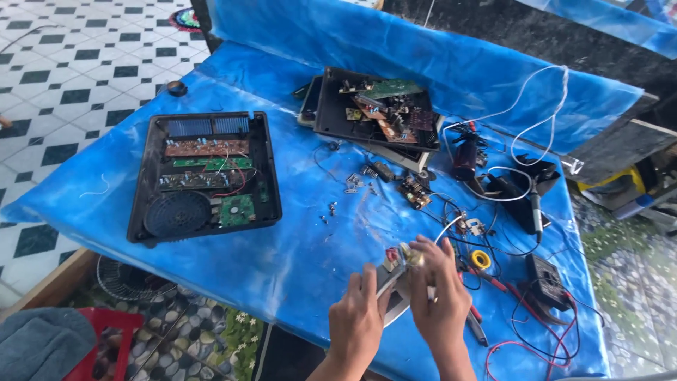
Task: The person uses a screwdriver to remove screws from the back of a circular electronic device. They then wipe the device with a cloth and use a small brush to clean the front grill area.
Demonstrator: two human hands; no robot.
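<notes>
Small part: grey metal body with a red-and-white block and a brass-coloured end, held at the near edge of the blue cloth. Left hand grips its lower side; right hand pinches the brass end, both closed on it, close together. Open black case with green boards lies well apart, left. Yellow solder reel near, right.

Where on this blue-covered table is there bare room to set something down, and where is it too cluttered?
Bare cloth lies between the open black case and the loose screws, running down to the left hand. The far-left corner above that case, around the small round cap, is also free. It is crowded right of the right hand: tangled wires, yellow tape roll, meter.
</notes>
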